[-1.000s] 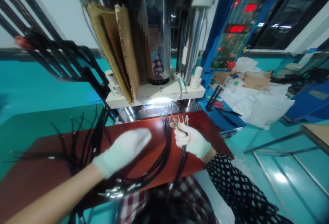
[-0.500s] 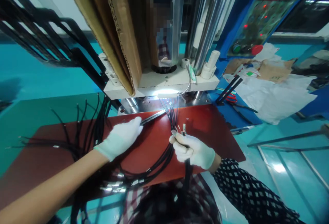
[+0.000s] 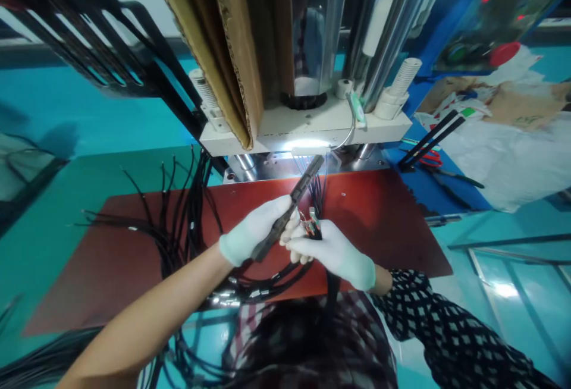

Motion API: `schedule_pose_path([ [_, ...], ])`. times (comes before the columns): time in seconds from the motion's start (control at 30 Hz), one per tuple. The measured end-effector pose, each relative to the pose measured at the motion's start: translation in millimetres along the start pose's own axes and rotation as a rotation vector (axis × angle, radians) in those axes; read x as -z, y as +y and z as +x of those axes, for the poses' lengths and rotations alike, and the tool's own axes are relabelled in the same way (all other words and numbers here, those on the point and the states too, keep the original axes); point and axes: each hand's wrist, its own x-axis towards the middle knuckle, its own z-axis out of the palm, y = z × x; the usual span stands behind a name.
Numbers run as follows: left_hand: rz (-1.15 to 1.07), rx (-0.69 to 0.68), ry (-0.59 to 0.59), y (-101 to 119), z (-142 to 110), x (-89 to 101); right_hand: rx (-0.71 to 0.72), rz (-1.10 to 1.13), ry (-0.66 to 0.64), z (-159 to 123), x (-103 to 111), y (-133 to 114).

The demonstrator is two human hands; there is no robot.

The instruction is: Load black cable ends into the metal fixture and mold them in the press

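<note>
My left hand [image 3: 256,231], in a white glove, is closed round a slim black hand tool [image 3: 288,207] whose tip points up toward the lit slot under the press. My right hand [image 3: 332,252], also gloved, grips a bundle of black cables [image 3: 328,291] with bare metal terminals [image 3: 310,219] sticking up beside the thumb. The two hands meet over the red-brown work plate [image 3: 379,210]. More black cables [image 3: 178,222] fan out across the plate's left side and loop beneath my hands.
A vertical press [image 3: 307,121] with cardboard sheets [image 3: 223,38] leaning on it stands right behind the plate. A black cable rack [image 3: 89,50] is at back left. White bags [image 3: 504,157], red-handled scissors [image 3: 428,158] and a control panel [image 3: 495,14] are to the right.
My left hand picked up the black tool from the plate and brought it right, against my right hand. The camera moved closer to the press.
</note>
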Motion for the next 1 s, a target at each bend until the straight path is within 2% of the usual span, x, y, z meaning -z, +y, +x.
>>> schedule_pose_path([
  [0.1, -0.016, -0.008, -0.009, -5.3, 9.5, -8.5, 0.098, -0.06, 0.093, 3.0, -2.7, 8.0],
  [0.17, -0.004, -0.046, 0.001, -6.5, 8.2, -11.1, 0.114, -0.063, 0.133, 3.8, -3.3, 13.4],
  [0.33, -0.004, -0.083, 0.086, -8.5, 2.5, -12.9, 0.052, -0.123, 0.155, 4.1, -4.0, 17.9],
  [0.63, 0.086, -0.116, 0.156, -18.3, 1.7, -16.2, -0.083, -0.189, 0.169, -0.4, -5.9, 16.2],
  [0.83, 0.209, -0.124, 0.342, -22.0, 1.5, -24.7, -0.089, -0.295, 0.214, -5.1, -14.3, 12.5],
  [0.9, 0.228, -0.112, 0.351, -23.2, 2.3, -24.5, -0.087, -0.263, 0.179, -6.9, -13.8, 14.5],
  [1.0, 0.218, -0.099, 0.281, -22.0, 2.7, -21.7, -0.005, -0.061, 0.144, -12.2, -10.4, 20.6],
])
